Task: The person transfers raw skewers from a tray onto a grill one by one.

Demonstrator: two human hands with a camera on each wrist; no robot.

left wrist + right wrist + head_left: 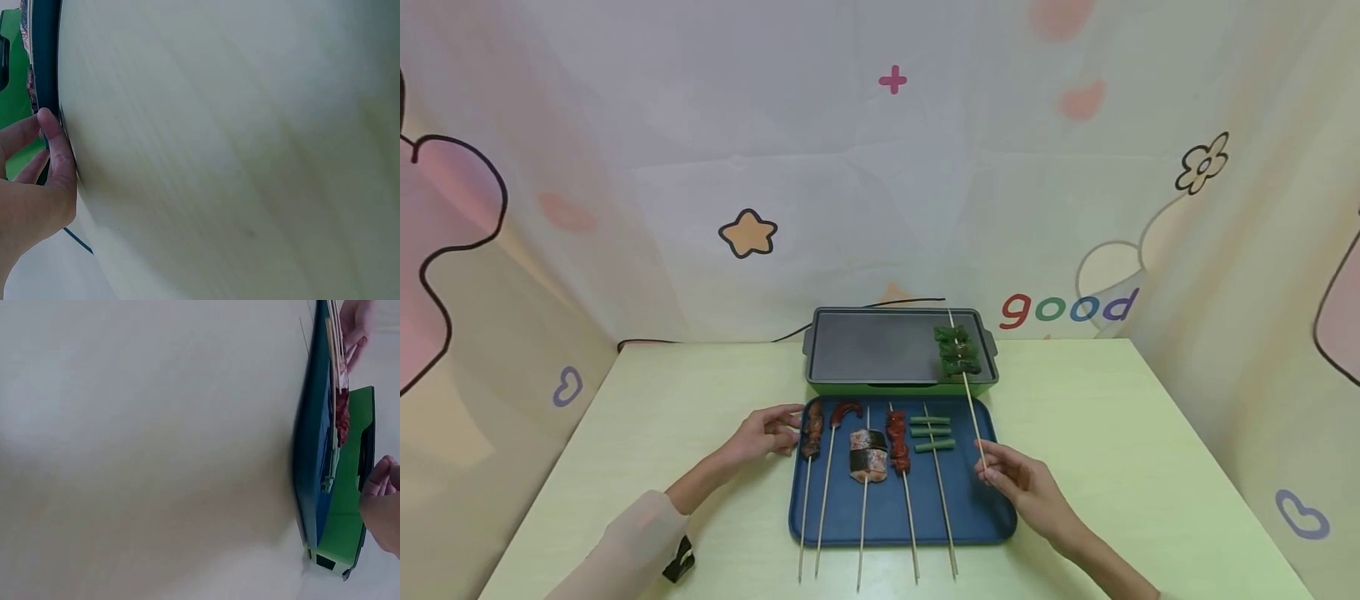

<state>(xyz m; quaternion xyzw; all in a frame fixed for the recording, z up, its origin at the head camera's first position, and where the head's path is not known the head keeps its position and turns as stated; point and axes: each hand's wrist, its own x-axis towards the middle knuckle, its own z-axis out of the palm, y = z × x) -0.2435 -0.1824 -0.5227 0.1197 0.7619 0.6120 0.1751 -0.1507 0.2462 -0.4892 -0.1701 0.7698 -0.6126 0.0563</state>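
Observation:
My right hand [1026, 492] pinches the lower part of a thin stick on a skewer of green leafy pieces [957, 350]. Its loaded end overlaps the right side of the grill pan [880, 346] in the head view. My left hand [763, 433] rests at the left edge of the blue tray [985, 500], fingertips right at the rim. On the tray, from left to right, lie a brown meat skewer [812, 432], a curled reddish skewer [846, 410], a skewer with dark-banded pieces [868, 458], a red meat skewer [898, 442] and a green bean-like skewer [932, 433].
The grill pan's green base [344, 519] stands directly behind the tray. Skewer sticks extend past the tray's front edge. A patterned curtain [880, 167] hangs behind the pale table [1090, 417]. A black cord [790, 333] runs behind the grill pan, and a small black object [680, 560] shows beside the left sleeve.

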